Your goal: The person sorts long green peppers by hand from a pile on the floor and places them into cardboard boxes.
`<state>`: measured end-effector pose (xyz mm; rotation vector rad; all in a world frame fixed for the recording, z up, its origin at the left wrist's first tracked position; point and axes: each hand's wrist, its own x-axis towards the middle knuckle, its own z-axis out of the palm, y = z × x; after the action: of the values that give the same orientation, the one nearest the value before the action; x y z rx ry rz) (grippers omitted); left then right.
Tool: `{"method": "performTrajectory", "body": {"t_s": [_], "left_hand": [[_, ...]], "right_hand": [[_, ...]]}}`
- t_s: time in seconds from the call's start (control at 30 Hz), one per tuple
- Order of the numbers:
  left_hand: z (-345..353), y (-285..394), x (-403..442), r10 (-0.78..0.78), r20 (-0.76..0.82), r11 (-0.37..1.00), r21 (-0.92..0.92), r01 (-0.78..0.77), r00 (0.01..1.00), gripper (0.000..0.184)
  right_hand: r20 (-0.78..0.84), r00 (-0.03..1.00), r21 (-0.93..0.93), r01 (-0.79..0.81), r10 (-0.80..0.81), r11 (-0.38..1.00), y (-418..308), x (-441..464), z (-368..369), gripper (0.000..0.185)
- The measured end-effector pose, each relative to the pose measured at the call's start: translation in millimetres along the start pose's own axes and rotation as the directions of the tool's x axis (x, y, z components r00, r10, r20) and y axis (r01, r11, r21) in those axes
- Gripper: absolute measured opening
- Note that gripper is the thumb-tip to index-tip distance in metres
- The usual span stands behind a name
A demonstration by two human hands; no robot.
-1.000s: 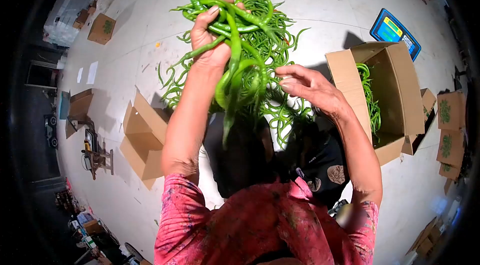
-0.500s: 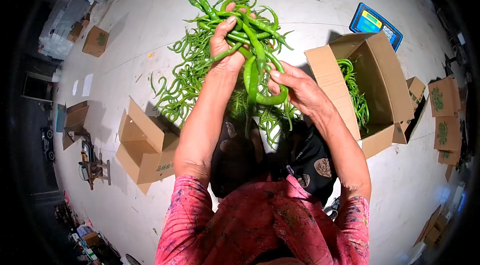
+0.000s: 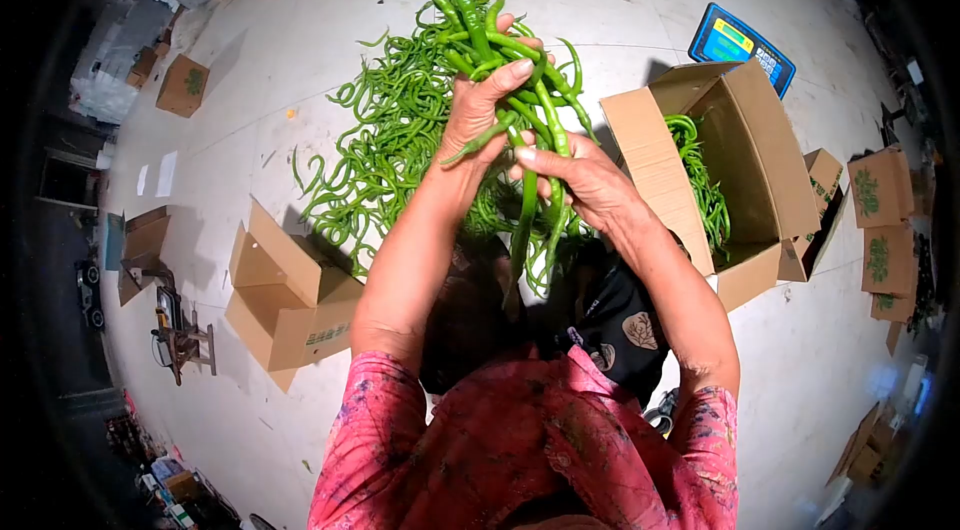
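Note:
My left hand (image 3: 482, 108) is closed around a bunch of long green chili peppers (image 3: 472, 15), whose tips stick out above the thumb and to the right. Just below and to the right, my right hand (image 3: 580, 177) pinches peppers that hang down from the bunch, its thumb pressed on them. Both hands are held over a large heap of green chili peppers (image 3: 385, 130) spread on the floor. The fingers of my left hand are partly hidden behind the bunch.
An open cardboard box (image 3: 755, 160) with green peppers inside stands at the right, a blue device with a lit display (image 3: 738, 45) behind it. Another open box (image 3: 285, 295) sits at the left. More cartons (image 3: 183, 85) stand around the pale floor (image 3: 250, 420).
My left hand has moved slightly right and down, and its bunch now points more upward. My right hand has come closer to it; the curled pepper by its fingers no longer shows.

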<state>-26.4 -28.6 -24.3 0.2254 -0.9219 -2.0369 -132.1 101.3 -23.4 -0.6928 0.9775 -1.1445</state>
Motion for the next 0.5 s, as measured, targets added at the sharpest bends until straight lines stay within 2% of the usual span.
{"method": "performTrajectory", "body": {"t_s": [0.1,0.13,0.17,0.23,0.27,0.37,0.4,0.43,0.47,0.5], "left_hand": [[-2.1,1.1,-0.3,-0.036,0.036,0.998,-0.043,0.037,0.999,0.079],[-4.8,2.3,0.4,-0.041,0.053,0.998,-0.052,0.044,0.998,0.081],[-7.5,3.4,1.2,-0.055,0.088,0.997,-0.057,0.060,0.995,0.085],[-12.4,2.9,1.7,-0.085,0.159,0.993,-0.066,0.096,0.984,0.092],[-14.7,0.9,1.5,-0.104,0.180,0.985,-0.114,0.126,0.978,0.091],[-14.1,-5.3,2.1,-0.146,0.239,0.946,-0.252,0.206,0.960,0.087],[-10.9,-5.9,2.1,-0.148,0.249,0.930,-0.295,0.221,0.957,0.085],[-8.7,-6.6,2.6,-0.150,0.260,0.911,-0.338,0.235,0.954,0.083],[-8.6,-7.8,5.8,-0.093,0.287,0.918,-0.346,0.194,0.953,0.071],[-8.7,-6.9,5.7,-0.085,0.226,0.920,-0.357,0.163,0.970,0.069]], "right_hand": [[-0.047,0.998,0.108,0.044,-0.039,0.993,-4.1,-0.6,-6.6,0.035],[-0.064,0.998,0.160,0.032,-0.022,0.987,-12.3,-5.2,-7.6,0.027],[-0.130,0.989,0.228,0.105,-0.076,0.968,-12.5,-2.9,-7.1,0.030],[-0.056,0.995,0.313,0.094,-0.080,0.945,-17.3,-9.6,-17.5,0.029],[-0.018,0.996,0.348,0.086,-0.086,0.934,-16.8,-9.4,-22.7,0.028],[-0.034,0.999,0.304,0.049,-0.041,0.951,-22.1,-14.5,-13.2,0.032],[0.058,0.996,0.360,0.043,-0.068,0.932,-18.4,-9.9,-13.7,0.031],[0.051,0.996,0.347,0.046,-0.067,0.937,-17.8,-9.6,-15.4,0.031],[0.044,0.997,0.335,0.048,-0.067,0.941,-17.5,-10.1,-15.8,0.031],[0.037,0.997,0.323,0.051,-0.067,0.945,-19.0,-11.4,-12.9,0.031]]}}
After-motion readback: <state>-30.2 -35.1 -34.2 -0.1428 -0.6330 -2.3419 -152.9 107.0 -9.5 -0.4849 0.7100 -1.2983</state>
